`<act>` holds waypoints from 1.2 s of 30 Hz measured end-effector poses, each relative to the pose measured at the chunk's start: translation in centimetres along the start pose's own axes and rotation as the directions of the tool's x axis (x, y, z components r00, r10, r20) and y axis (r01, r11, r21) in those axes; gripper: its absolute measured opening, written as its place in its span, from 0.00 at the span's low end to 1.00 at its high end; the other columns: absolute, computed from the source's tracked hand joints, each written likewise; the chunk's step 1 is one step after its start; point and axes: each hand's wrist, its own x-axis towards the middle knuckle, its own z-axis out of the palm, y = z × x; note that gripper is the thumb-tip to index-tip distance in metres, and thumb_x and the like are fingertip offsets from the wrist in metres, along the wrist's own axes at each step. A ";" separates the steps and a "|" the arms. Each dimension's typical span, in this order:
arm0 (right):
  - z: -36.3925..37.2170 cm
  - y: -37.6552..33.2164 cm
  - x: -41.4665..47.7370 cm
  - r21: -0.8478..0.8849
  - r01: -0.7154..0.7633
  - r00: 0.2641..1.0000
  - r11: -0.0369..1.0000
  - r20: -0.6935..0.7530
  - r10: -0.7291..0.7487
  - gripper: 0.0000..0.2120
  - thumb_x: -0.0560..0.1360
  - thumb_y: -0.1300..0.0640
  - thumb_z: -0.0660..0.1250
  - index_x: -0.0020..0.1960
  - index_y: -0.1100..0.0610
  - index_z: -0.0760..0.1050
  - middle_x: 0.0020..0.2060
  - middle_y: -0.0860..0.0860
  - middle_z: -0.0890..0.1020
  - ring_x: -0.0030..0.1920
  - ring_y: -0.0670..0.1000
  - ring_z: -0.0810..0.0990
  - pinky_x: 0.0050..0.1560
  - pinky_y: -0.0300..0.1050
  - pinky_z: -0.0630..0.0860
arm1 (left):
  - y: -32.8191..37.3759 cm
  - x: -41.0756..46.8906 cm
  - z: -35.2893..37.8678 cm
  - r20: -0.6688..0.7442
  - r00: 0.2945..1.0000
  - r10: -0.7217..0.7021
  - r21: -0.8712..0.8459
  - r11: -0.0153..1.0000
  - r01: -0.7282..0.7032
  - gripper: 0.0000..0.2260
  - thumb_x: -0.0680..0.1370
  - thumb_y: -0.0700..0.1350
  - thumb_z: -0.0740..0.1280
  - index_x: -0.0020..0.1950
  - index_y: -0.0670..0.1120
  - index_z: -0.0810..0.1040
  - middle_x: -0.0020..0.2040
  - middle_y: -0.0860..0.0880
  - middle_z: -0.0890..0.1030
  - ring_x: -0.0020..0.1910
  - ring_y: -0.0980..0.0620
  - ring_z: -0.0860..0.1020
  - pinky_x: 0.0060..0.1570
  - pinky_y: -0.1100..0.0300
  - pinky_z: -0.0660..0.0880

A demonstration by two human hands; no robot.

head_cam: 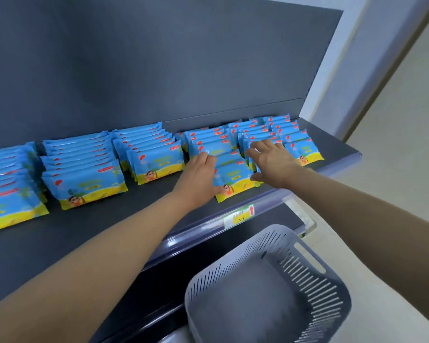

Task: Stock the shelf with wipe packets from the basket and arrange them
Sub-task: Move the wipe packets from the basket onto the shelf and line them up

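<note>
One grey slotted plastic basket (307,276), near right. Dark matte shelf (109,226); one yellow price label (240,215) on edge. Left hand (198,174), right hand (273,162): fingers straight, flanking, touching glossy blue-yellow wipe packet row (235,179). Roughly six rows on shelf.

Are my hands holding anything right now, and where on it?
Nothing is gripped. The left hand presses flat against the left ends of a packet row; the right hand, fingers spread, rests at its right side.
</note>
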 end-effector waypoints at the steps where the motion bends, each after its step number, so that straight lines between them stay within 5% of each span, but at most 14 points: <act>1: 0.5 0.6 0.6 0.010 0.030 0.999 1.000 -0.015 -0.029 0.32 0.75 0.45 0.64 0.74 0.54 0.57 0.72 0.54 0.60 0.71 0.56 0.59 0.67 0.51 0.61 | 0.4 0.7 0.5 0.007 1.000 -0.028 0.005 1.000 0.028 0.30 0.69 0.54 0.73 0.66 0.43 0.66 0.61 0.46 0.69 0.61 0.47 0.67 0.62 0.56 0.65; 11: 3.7 5.2 8.7 0.207 0.276 0.958 0.939 -0.143 -0.250 0.33 0.74 0.45 0.66 0.74 0.54 0.58 0.74 0.52 0.59 0.73 0.55 0.56 0.70 0.52 0.58 | 2.4 4.5 3.5 0.096 0.953 -0.287 0.129 0.953 0.274 0.40 0.68 0.58 0.72 0.72 0.42 0.60 0.66 0.47 0.64 0.66 0.48 0.63 0.67 0.58 0.58; 17: 4.0 5.0 11.7 0.269 0.300 0.951 0.915 -0.154 -0.266 0.28 0.78 0.47 0.60 0.75 0.53 0.57 0.74 0.51 0.58 0.74 0.54 0.54 0.70 0.53 0.56 | 1.9 6.9 4.0 0.163 0.933 -0.322 0.137 0.944 0.302 0.41 0.66 0.61 0.72 0.71 0.41 0.62 0.65 0.45 0.66 0.65 0.47 0.63 0.67 0.56 0.61; 26: 3.6 5.1 16.1 0.310 0.309 0.951 0.899 -0.080 -0.299 0.38 0.73 0.42 0.67 0.76 0.54 0.55 0.74 0.51 0.58 0.75 0.54 0.52 0.72 0.55 0.56 | 0.2 8.6 3.9 0.256 0.909 -0.330 0.257 0.929 0.265 0.42 0.63 0.66 0.72 0.68 0.43 0.65 0.61 0.46 0.66 0.62 0.46 0.62 0.63 0.54 0.61; 31: 3.1 4.9 19.8 0.341 0.348 0.931 0.873 -0.016 -0.365 0.42 0.70 0.40 0.69 0.76 0.52 0.53 0.75 0.50 0.58 0.75 0.55 0.52 0.71 0.56 0.56 | -0.1 9.6 2.8 0.056 0.934 -0.353 0.254 0.910 0.328 0.32 0.65 0.58 0.73 0.62 0.44 0.69 0.58 0.47 0.66 0.59 0.48 0.62 0.61 0.57 0.60; 36: 2.8 4.8 22.7 0.523 0.387 0.880 0.759 0.036 -0.474 0.31 0.76 0.40 0.62 0.74 0.54 0.61 0.71 0.52 0.67 0.71 0.55 0.65 0.69 0.48 0.64 | -0.7 10.7 2.1 0.016 0.909 -0.416 0.269 0.878 0.396 0.34 0.63 0.56 0.75 0.63 0.43 0.67 0.62 0.47 0.64 0.66 0.46 0.59 0.71 0.58 0.49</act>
